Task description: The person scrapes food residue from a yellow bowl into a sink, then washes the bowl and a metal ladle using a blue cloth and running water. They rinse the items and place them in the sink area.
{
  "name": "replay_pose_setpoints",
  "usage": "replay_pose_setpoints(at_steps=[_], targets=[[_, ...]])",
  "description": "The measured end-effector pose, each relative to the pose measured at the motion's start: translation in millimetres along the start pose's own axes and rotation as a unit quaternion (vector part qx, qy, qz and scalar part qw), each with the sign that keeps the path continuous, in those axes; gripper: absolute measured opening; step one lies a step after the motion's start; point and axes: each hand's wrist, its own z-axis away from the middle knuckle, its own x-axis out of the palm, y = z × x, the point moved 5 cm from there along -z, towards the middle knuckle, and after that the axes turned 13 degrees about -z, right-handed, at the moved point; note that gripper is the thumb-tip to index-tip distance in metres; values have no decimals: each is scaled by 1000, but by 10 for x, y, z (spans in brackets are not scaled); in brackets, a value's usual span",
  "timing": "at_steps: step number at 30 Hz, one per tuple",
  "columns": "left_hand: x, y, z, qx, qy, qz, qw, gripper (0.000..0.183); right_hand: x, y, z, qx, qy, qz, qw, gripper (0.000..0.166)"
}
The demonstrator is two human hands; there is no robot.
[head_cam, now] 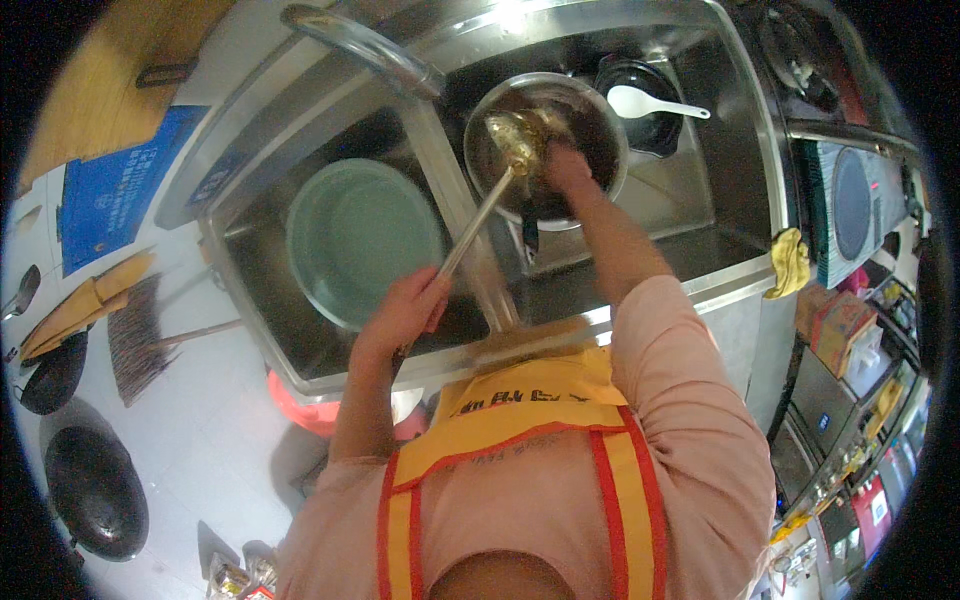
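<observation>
My left hand (409,311) grips the long metal handle of a ladle (480,214), which slants up over the sink divider. The ladle's wet, shiny bowl is over a round steel pot (474,161) in the right basin. Close against that bowl, inside the pot, is my right hand (566,165); its fingers are blurred and partly hidden, so whatever they hold is unclear. A dark handle (529,232) shows at the pot's near side. Behind the pot, a white spoon (637,103) rests across a black bowl (660,139).
A pale green basin (360,176) stands in the left sink compartment, under the metal faucet (367,49). A yellow cloth (790,262) hangs on the right rim. On the floor at left are a broom (139,341) and a black wok (97,491); a red tub (300,409) sits below the sink.
</observation>
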Motion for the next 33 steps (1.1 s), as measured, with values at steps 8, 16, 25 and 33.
replay_pose_setpoints(at_steps=[8,16,25,33], targets=[[118,-107,-244,51,51,-85,994,38,-1013,-470,1175,-155,234,-298,912,41],[220,120,-253,-2,6,-62,998,46,-1017,-1063,1353,-318,317,-172,877,45],[277,-124,-269,99,68,-82,989,45,-527,109,-63,2,112,-440,891,47],[181,21,-145,-66,31,32,997,43,-152,128,-39,-21,63,-29,997,43]])
